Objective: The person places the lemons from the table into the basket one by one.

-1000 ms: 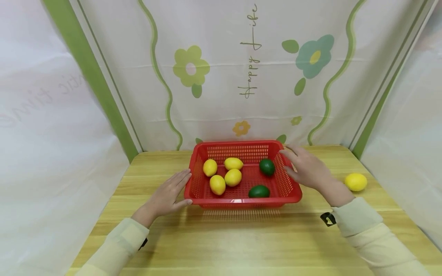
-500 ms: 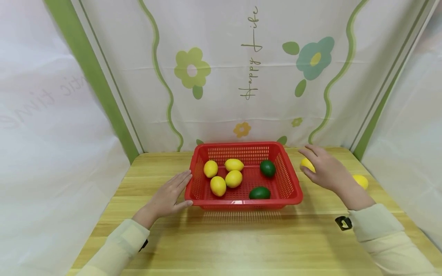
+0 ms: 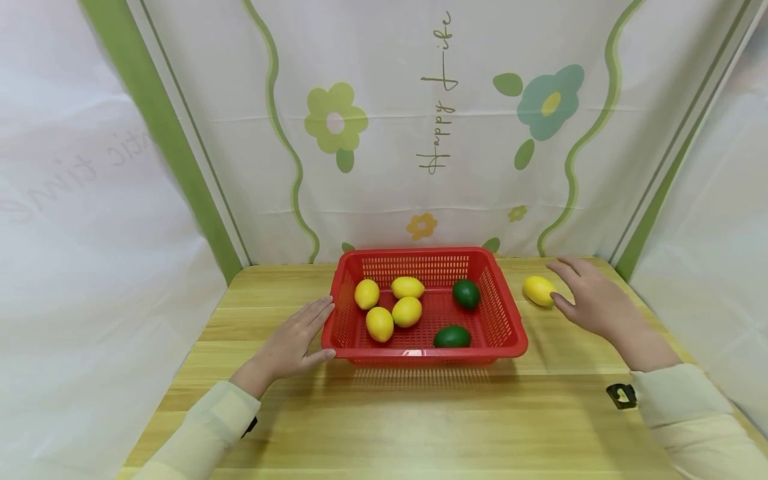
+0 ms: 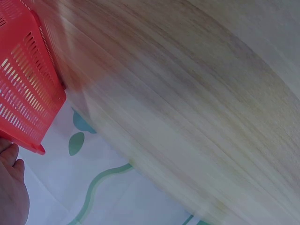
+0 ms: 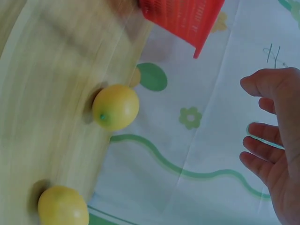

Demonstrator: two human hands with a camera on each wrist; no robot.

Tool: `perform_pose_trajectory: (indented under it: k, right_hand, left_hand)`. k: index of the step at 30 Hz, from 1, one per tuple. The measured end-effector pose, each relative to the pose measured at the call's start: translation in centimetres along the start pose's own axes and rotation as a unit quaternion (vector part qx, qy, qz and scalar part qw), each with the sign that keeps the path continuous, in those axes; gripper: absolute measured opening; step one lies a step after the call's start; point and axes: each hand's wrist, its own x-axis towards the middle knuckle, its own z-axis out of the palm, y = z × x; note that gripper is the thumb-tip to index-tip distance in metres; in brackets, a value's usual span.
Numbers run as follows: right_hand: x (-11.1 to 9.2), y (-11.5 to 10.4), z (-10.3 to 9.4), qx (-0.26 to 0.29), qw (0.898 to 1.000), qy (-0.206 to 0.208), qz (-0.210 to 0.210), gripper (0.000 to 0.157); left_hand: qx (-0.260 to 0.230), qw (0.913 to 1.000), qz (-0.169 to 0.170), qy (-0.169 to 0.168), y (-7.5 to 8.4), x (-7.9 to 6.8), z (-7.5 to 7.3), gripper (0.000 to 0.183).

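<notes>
A red slatted plastic basket stands on the wooden table. Inside it lie several yellow lemons and two smooth dark green oval fruits. My left hand rests against the basket's left rim, fingers extended; the left wrist view catches only fingertips beside the red wall. To the right of the basket a lemon lies on the wood. My right hand hovers just right of it, fingers spread and loosely bent, holding nothing. A second loose lemon shows in the right wrist view, hidden behind the hand in the head view.
A white curtain printed with flowers and green wavy lines hangs close behind the table's back edge. More white sheeting closes off the left and right sides. The bare wooden tabletop extends in front of the basket.
My right hand has moved rightward from the basket's right rim, past the nearer loose lemon, which is now uncovered. The farther lemon has gone behind the hand. My left hand stays put.
</notes>
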Motion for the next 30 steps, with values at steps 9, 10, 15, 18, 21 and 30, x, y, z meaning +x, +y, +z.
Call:
perform_pose_trajectory:
  k: [9, 10, 15, 18, 21, 30]
  right_hand:
    - [-2.2, 2.5, -0.2, -0.006, 0.999, -0.021, 0.028, 0.061]
    - [-2.4, 2.7, -0.3, -0.006, 0.999, -0.025, 0.033, 0.060]
    - [-3.5, 3.9, -0.3, -0.018, 0.997, -0.047, 0.058, 0.057]
    - [-4.2, 4.6, -0.3, -0.018, 0.996, -0.057, 0.071, 0.055]
    - [-4.9, 5.2, -0.3, -0.016, 0.994, -0.065, 0.080, 0.054]
    - [-6.5, 6.8, -0.3, -0.013, 0.986, -0.109, 0.122, 0.052]
  left_hand:
    - [0.001, 1.0000, 0.002, 0.001, -0.1, 0.0, 0.1, 0.085]
    - [0.002, 1.0000, 0.003, 0.002, -0.1, 0.0, 0.1, 0.086]
    - [0.001, 1.0000, 0.006, 0.006, -0.1, 0.1, 0.1, 0.087]
    - [0.001, 0.9999, 0.008, 0.010, -0.1, 0.1, 0.2, 0.087]
    - [0.000, 0.9999, 0.009, 0.012, -0.1, 0.0, 0.1, 0.087]
    - [-0.001, 0.9999, 0.009, 0.014, -0.1, 0.0, 0.2, 0.084]
